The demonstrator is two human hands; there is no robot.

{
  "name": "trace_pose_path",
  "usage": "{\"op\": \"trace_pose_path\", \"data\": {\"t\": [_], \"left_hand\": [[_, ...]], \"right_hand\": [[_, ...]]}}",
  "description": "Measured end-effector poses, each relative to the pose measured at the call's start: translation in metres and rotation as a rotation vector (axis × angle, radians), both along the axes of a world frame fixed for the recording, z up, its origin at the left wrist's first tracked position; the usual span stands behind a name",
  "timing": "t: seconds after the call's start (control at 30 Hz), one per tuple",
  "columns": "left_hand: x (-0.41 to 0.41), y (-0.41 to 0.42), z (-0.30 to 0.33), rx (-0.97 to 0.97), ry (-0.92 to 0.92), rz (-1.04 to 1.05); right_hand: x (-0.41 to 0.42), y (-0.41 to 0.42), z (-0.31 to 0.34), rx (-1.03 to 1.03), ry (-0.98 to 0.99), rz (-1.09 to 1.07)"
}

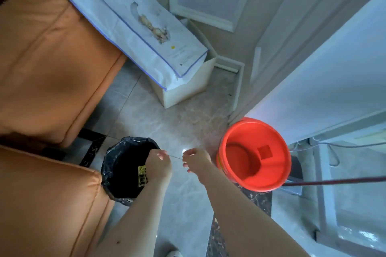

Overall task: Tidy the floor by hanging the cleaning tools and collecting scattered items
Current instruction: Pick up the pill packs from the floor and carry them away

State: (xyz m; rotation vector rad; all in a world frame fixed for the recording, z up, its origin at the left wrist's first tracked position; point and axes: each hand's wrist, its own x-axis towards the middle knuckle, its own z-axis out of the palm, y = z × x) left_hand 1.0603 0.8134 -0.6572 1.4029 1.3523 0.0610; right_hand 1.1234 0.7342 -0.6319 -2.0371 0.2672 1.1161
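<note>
A thin pale thread (176,157) runs crosswise between 2 pinching grips: left hand (159,165) over the black-lined round bin (117,160) (nearer), right hand (195,160) beside it.

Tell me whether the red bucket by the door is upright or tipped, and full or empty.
Upright and empty: the round red plastic bucket stands on the tiled floor with its mouth facing up, and its bare red bottom shows inside.

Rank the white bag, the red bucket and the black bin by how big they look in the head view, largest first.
1. White bag, clearly the largest.
2. Red bucket.
3. Black bin, only slightly smaller than the bucket; the left hand covers part of it, so these two are nearly a tie.
</note>
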Motion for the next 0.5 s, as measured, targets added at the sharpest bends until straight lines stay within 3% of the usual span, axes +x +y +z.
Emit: {"op": "trace_pose_path", "data": {"t": [0.3,0.5], "left_hand": [[0.042,-0.128,0.046,0.043,-0.046,-0.344],[0.026,-0.252,0.072,0.092,-0.119,-0.601]], "right_hand": [[0.009,-0.147,0.046,-0.013,-0.112,-0.207],[-0.034,-0.281,0.076,-0.048,-0.184,-0.505]]}}
